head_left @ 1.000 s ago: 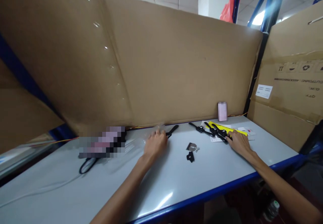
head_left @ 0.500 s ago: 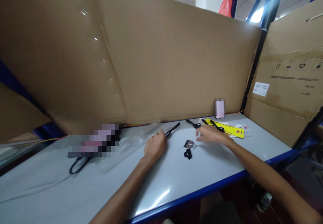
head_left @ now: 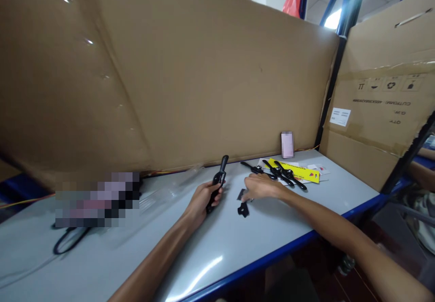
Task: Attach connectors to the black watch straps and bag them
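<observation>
My left hand (head_left: 201, 200) is wrapped around a black spokeshave body (head_left: 217, 179), tilted with one handle pointing up and away. To its right, my right hand (head_left: 260, 187) reaches down with fingertips pinched together over the small parts on the table. Partly covered by those fingers is a metal blade (head_left: 241, 195). The small screws there are mostly hidden, so what the fingertips hold cannot be made out. Just nearer to me lies a black cap plate (head_left: 243, 210). Beyond my right hand several more black spokeshaves (head_left: 288, 173) rest together.
Yellow printed cards (head_left: 307, 175) and white papers lie under the spokeshaves. A phone (head_left: 287, 145) leans upright at the back. Clear plastic sleeves (head_left: 170, 188) and a blurred-out device (head_left: 102, 200) with a cable are on the left. Cardboard (head_left: 210, 75) walls the table (head_left: 217, 247).
My left hand has raised the spokeshave and turned it more upright, showing its body. My right hand has moved left and down onto the blade and small parts. The view has shifted slightly right.
</observation>
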Demonstrator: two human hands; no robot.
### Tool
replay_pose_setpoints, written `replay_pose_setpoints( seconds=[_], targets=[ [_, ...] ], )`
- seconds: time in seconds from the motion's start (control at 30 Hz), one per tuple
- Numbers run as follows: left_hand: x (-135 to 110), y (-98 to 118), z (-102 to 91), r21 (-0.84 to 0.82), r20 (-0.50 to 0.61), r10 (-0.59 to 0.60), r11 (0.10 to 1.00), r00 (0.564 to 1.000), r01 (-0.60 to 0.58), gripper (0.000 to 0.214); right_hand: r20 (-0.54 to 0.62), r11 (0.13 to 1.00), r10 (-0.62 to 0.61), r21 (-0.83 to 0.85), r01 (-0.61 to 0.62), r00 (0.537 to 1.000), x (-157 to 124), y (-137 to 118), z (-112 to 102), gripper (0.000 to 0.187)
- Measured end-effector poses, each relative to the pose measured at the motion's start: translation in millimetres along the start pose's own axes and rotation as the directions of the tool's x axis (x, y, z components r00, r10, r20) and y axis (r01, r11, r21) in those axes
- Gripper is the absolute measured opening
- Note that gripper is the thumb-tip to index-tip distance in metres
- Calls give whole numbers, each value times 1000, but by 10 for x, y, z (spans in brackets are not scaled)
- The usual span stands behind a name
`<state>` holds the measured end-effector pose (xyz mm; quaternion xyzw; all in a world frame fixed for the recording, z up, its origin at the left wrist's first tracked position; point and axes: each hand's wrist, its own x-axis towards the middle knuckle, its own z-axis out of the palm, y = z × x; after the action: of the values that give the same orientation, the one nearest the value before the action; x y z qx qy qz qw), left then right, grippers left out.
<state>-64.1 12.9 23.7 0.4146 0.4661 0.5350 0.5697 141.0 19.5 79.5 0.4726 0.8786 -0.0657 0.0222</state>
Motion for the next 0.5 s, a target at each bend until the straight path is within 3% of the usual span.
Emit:
replay_pose_setpoints(
  seconds=[0.1,0.23,0.37,0.43,0.5],
  targets=[
    [-42,12,36,-7,29,45,999,999,-44,25,-7,996,48,79,-48,999,196,26,-43,28],
    [-117,80,86,4,41,78,997,996,-78,27,90,965,78,244,-98,993,401,135,-3,29],
    [-182,130,132,41,21,22,999,1000,-23,25,35,888,113,445,-117,993,453,248,148,22],
    [-149,136,121,58,-26,-34,998,999,36,23,71,818,133,555,-150,989,460,292,197,22],
    [-67,135,105,72,-23,-139,987,990,141,15,56,679,155,719,-147,986,480,334,206,21]
  ],
)
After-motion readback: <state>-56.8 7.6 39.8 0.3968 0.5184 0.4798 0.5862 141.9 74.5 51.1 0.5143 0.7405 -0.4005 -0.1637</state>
